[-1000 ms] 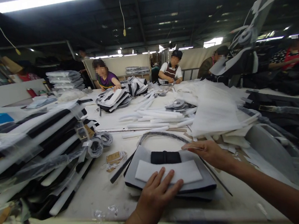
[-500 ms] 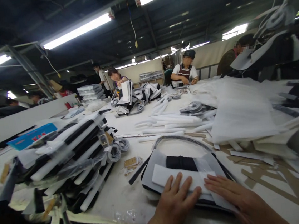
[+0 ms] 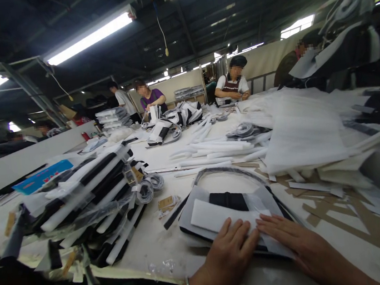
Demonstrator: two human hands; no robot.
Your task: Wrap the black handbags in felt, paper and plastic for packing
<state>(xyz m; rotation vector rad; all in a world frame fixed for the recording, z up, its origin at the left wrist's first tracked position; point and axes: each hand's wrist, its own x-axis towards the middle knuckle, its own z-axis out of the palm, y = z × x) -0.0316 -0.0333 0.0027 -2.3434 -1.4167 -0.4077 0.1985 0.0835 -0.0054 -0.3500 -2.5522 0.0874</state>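
Note:
A black handbag point(image 3: 229, 198) lies flat on the table before me, its front partly covered by grey-white wrapping and its looped strap point(image 3: 229, 170) sheathed in clear plastic. Across its middle rests a white foam sheet point(image 3: 212, 215). My left hand point(image 3: 231, 250) presses on the foam's lower edge, fingers stretched out. Beside it, my right hand point(image 3: 290, 238) lies flat over the foam's right end and the wrapping, its fingers extended. The fingertips of both hands nearly meet. Neither hand grips anything.
Stacked wrapped bags point(image 3: 88, 186) fill the left side, with a blue box point(image 3: 43, 176) behind them. White foam tubes point(image 3: 218, 147) lie beyond the handbag. Foam sheets point(image 3: 305, 134) and brown cardboard strips point(image 3: 353, 220) cover the right. Co-workers point(image 3: 231, 83) work across the table.
My left hand has shifted slightly right and its fingers have drawn closer together. My right hand has edged left. Across the table, a co-worker has lowered a white-wrapped piece.

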